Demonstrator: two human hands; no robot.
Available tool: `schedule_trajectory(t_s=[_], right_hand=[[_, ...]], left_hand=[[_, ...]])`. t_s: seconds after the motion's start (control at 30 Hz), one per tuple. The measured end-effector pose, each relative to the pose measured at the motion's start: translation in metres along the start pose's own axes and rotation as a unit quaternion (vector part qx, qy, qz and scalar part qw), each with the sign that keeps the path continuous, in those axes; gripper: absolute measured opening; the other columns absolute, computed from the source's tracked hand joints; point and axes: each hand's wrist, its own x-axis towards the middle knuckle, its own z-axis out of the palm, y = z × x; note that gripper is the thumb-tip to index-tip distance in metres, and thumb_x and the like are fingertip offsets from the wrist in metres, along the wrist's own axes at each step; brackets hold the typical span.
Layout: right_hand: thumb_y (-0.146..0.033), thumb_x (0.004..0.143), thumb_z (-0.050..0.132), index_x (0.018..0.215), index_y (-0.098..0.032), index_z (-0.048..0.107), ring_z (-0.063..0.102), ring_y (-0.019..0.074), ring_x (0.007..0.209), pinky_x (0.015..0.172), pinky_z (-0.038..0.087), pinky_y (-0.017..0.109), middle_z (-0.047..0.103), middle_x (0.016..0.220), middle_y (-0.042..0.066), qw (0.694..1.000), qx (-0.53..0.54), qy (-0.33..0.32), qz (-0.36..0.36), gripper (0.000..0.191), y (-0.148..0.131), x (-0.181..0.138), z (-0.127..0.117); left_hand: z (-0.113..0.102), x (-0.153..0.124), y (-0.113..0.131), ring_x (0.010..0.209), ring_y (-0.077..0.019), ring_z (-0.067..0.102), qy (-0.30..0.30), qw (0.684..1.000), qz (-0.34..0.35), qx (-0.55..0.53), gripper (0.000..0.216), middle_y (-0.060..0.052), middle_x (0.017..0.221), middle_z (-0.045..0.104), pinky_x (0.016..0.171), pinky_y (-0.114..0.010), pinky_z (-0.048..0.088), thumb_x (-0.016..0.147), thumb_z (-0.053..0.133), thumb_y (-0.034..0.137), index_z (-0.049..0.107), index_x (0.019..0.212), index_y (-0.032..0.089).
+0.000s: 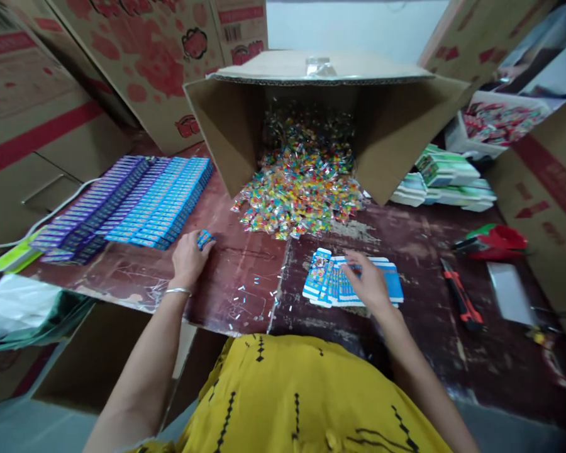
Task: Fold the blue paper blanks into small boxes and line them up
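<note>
My left hand (pixel 189 261) is closed around a small blue box (pixel 204 238) just above the table, to the right of the stacked boxes. Rows of small blue boxes (pixel 170 198) and purple boxes (pixel 99 195) stand packed together on the left. My right hand (pixel 368 280) rests over a fanned row of flat blue cartons (pixel 393 281), thumb and fingers apart, its fingertips at the cartons. Whether it touches one carton or several is hidden. Behind, small clear packets of coloured candies (pixel 297 201) spill out of a cardboard box (pixel 391 126) lying on its side.
Small paper scraps lie on the worn red table (pixel 245 302). On the right are a red-and-black utility knife (pixel 462 296), a red tape dispenser (pixel 500 242), green-and-white carton stacks (pixel 448 176) and a white bin (pixel 500 123) of red packets. Large cartons (pixel 146 69) stand behind.
</note>
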Motion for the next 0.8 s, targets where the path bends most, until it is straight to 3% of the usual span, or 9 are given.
schedule_trajectory(t_s=[0.13, 0.23, 0.37, 0.5, 0.63, 0.8], right_hand=[[-0.035, 0.089, 0.054, 0.111, -0.021, 0.067, 0.062, 0.0265, 0.094, 0.084, 0.049, 0.042, 0.067, 0.103, 0.010, 0.995, -0.091, -0.014, -0.036, 0.029, -0.006, 0.023, 0.007], [-0.035, 0.088, 0.058, 0.093, -0.021, 0.072, 0.058, 0.0270, 0.095, 0.087, 0.045, 0.041, 0.065, 0.094, 0.010, 0.987, -0.153, -0.016, -0.047, 0.020, -0.010, 0.043, 0.016], [-0.034, 0.083, 0.066, 0.072, -0.021, 0.069, 0.057, 0.0246, 0.091, 0.084, 0.043, 0.037, 0.063, 0.085, 0.007, 0.984, -0.169, -0.042, -0.032, 0.017, -0.012, 0.061, 0.027], [-0.038, 0.083, 0.065, 0.074, -0.021, 0.069, 0.057, 0.0236, 0.090, 0.080, 0.043, 0.034, 0.063, 0.087, 0.006, 0.983, -0.172, -0.050, -0.031, 0.019, -0.015, 0.062, 0.030], [-0.048, 0.082, 0.066, 0.086, -0.020, 0.071, 0.056, 0.0242, 0.093, 0.084, 0.041, 0.035, 0.063, 0.090, 0.007, 0.980, -0.183, -0.068, -0.035, 0.028, -0.020, 0.055, 0.030], [-0.038, 0.088, 0.061, 0.088, -0.021, 0.070, 0.054, 0.0226, 0.095, 0.089, 0.039, 0.034, 0.063, 0.092, 0.007, 0.981, -0.180, -0.050, -0.047, 0.020, -0.024, 0.045, 0.031]], left_hand=[[-0.013, -0.006, 0.023, 0.118, -0.0362, 0.046, 0.069, 0.998, -0.001, 0.008, 0.072, -0.023, 0.126, 0.050, 0.100, -0.047, 0.036, 0.085, 0.051, 0.056, 0.039, 0.136, 0.006], [-0.021, -0.027, 0.068, 0.122, -0.0357, 0.042, 0.087, 0.991, 0.071, -0.072, 0.073, -0.022, 0.130, 0.047, 0.105, -0.047, 0.031, 0.084, 0.053, 0.056, 0.039, 0.137, 0.007], [-0.014, -0.074, 0.144, 0.113, -0.0315, 0.049, -0.059, 0.948, 0.221, -0.220, 0.056, -0.014, 0.118, 0.057, 0.099, -0.045, 0.036, 0.083, 0.058, 0.054, 0.053, 0.127, 0.019], [0.001, -0.109, 0.198, 0.111, -0.0306, 0.050, -0.129, 0.910, 0.256, -0.299, 0.055, -0.015, 0.119, 0.057, 0.098, -0.046, 0.037, 0.084, 0.058, 0.052, 0.052, 0.128, 0.019], [0.008, -0.121, 0.218, 0.112, -0.0316, 0.049, -0.149, 0.917, 0.255, -0.267, 0.063, -0.015, 0.121, 0.055, 0.098, -0.048, 0.039, 0.081, 0.062, 0.053, 0.048, 0.131, 0.017], [0.010, -0.123, 0.220, 0.117, -0.0301, 0.047, -0.140, 0.934, 0.243, -0.219, 0.066, -0.014, 0.127, 0.050, 0.099, -0.045, 0.041, 0.081, 0.065, 0.046, 0.041, 0.135, 0.017]])
